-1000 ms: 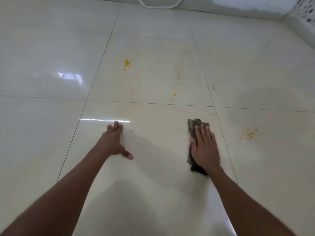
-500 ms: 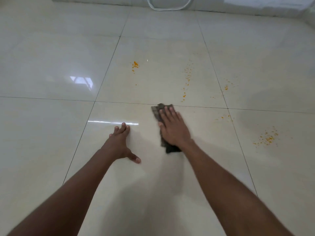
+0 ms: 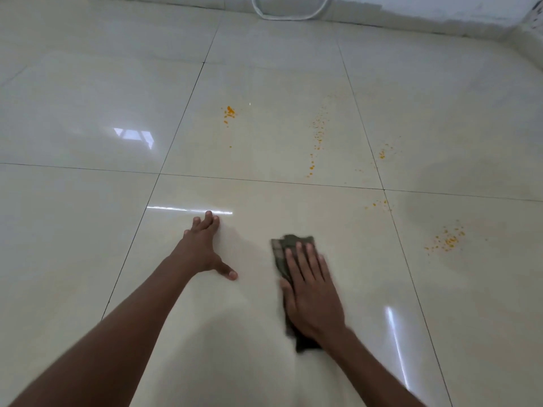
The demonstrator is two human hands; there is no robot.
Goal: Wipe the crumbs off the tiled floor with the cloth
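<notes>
My right hand [image 3: 311, 292] lies flat with straight fingers on a dark folded cloth [image 3: 283, 252], pressing it onto the cream tiled floor [image 3: 88, 259]. My left hand [image 3: 202, 248] rests spread on the same tile, to the left of the cloth. Orange crumbs lie in several patches: a small heap [image 3: 229, 113] on the far tile, a long trail [image 3: 316, 145] beyond the cloth, a spot [image 3: 382, 154] to its right, a few [image 3: 379, 204] by the tile joint, and a scattered patch [image 3: 446, 239] on the tile to the right.
A white wall base [image 3: 411, 16] runs along the far edge of the floor, with a white loop of cable or hose [image 3: 291, 16] lying against it. A patterned object [image 3: 537, 7] shows at the top right corner.
My right hand has slid the cloth back toward me and to the right, away from the tile joint. My left hand has stayed planted on the floor.
</notes>
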